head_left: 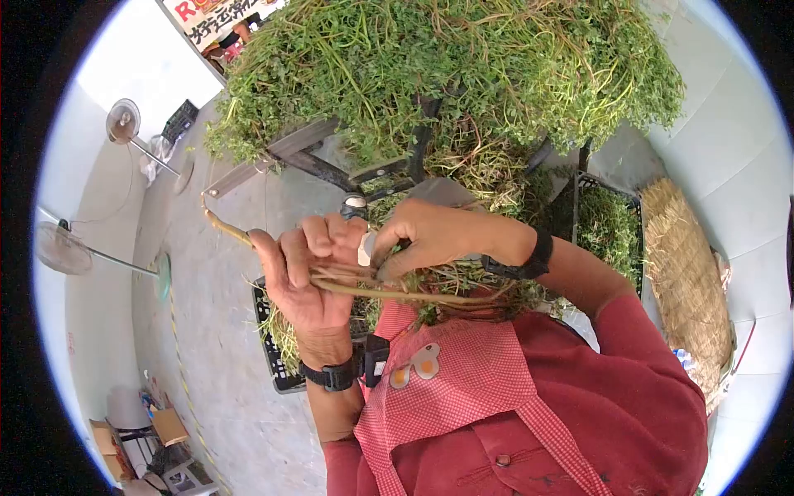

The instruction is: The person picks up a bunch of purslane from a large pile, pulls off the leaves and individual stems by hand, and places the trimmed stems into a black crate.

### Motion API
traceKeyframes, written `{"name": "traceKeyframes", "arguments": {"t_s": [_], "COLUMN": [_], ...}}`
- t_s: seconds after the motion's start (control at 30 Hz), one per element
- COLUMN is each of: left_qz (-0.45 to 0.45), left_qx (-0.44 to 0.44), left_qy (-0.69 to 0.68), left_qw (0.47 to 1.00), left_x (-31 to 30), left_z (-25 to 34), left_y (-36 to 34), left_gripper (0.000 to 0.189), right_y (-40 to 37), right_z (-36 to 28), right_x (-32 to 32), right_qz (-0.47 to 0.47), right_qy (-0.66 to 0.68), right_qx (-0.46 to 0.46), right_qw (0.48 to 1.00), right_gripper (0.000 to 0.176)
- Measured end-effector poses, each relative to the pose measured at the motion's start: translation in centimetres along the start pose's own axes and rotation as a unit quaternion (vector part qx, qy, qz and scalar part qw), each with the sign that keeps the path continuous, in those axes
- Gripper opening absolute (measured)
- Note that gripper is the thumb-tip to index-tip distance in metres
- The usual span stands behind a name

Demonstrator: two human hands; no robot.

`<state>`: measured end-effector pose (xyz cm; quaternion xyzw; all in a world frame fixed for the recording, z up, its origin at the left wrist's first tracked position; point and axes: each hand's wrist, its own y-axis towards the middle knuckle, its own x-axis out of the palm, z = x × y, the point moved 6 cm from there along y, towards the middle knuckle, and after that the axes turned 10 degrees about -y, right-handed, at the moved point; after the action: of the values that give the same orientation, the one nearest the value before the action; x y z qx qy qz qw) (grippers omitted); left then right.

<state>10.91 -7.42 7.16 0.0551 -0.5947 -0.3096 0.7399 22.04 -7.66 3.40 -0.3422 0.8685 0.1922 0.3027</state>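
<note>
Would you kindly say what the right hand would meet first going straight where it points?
The left hand, probably at its curled fingers; depth is unclear, and the small white piece by the right hand may come first.

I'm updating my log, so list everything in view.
stems: several, tan, centre
small item: 1, white, centre
leafy plants: uncountable, green, top
frame: 1, black, below plants
crates: 3+, black, left and right
pedestal fans: 2, grey and teal, left
sign: 1, white, top left
straw mat: 1, tan, right
cardboard boxes: several, brown, lower left
checked apron: 1, red, bottom
shirt: 1, red, bottom
wristbands: 2, black, wrists
left hand: 1, centre
right hand: 1, centre
</note>
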Motion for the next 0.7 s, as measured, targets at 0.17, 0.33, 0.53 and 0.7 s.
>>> {"name": "traceKeyframes", "arguments": {"t_s": [0.17,0.33,0.53,0.7], "left_qz": [0.117,0.189,0.171,0.192], "left_qx": [-0.005,-0.028,-0.068,-0.023], "left_qy": [0.229,0.287,0.227,0.161], "left_qw": [0.966,0.939,0.956,0.968], "left_x": [-1.2,-3.1,-3.3,-2.5], "left_z": [-0.5,-0.6,-1.1,0.2], "left_y": [-0.6,-1.7,-2.4,-2.1], "left_gripper": [0.048,0.043,0.045,0.045], "right_y": [-1.0,-1.7,-2.5,-3.6], "right_z": [0.9,0.8,1.2,3.3], "right_x": [-2.8,-5.2,-5.3,-7.1], "right_qz": [0.130,0.249,0.263,0.268], "right_qy": [0.040,-0.079,-0.372,-0.370], "right_qx": [0.061,-0.015,0.047,0.044], "right_qw": [0.989,0.965,0.889,0.889], "right_gripper": [0.026,0.024,0.020,0.025]}}
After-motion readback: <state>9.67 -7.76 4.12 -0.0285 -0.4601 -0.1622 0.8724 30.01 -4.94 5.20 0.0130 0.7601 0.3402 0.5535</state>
